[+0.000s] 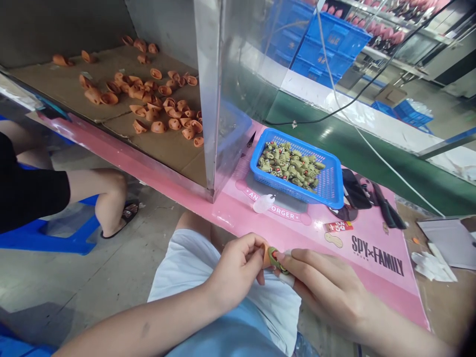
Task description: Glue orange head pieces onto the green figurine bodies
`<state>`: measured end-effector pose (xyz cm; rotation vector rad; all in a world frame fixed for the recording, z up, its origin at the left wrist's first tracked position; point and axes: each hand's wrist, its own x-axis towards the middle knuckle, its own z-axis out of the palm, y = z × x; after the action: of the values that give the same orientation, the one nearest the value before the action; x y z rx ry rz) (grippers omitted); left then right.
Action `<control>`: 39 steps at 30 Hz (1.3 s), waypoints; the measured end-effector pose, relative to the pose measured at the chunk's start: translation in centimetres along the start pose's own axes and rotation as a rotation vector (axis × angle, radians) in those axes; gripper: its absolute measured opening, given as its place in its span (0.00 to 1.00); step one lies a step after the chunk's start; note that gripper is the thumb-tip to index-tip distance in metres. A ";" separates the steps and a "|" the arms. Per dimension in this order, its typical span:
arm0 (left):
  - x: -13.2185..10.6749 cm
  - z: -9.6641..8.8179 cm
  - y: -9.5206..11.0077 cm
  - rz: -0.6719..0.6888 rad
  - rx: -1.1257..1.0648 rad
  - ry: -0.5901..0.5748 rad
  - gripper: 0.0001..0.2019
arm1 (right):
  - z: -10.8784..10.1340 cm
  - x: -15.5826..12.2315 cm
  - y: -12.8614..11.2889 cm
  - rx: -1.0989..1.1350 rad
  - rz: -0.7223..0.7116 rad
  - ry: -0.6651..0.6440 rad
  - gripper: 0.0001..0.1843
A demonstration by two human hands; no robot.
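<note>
Pink printed mat covered the near bench. Left hand and right hand together pinched a small orange-and-green piece; a blue basket of green pieces sat farther back.

glossy pink mat, plastic basket (meshed)

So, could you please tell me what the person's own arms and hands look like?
Both forearms are bare, with no sleeves, watch or bracelet in view. The left hand and the right hand wear no gloves. A white wrap, perhaps tape or a finger cot, covers one finger of the right hand.
</note>
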<state>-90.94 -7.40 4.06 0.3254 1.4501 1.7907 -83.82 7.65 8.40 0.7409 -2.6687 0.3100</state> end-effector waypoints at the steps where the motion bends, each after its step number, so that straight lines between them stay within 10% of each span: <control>1: 0.0 0.0 0.0 -0.003 -0.001 -0.001 0.05 | 0.1 0.0 0.0 0.000 0.000 0.003 0.12; 39: -0.7 -0.7 1.1 0.045 0.360 -0.117 0.17 | -0.2 -0.6 -0.6 -0.042 0.099 0.042 0.19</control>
<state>-91.41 -8.42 4.99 0.6397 1.6885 1.5111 -82.97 7.47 8.47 0.5842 -2.6689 0.2903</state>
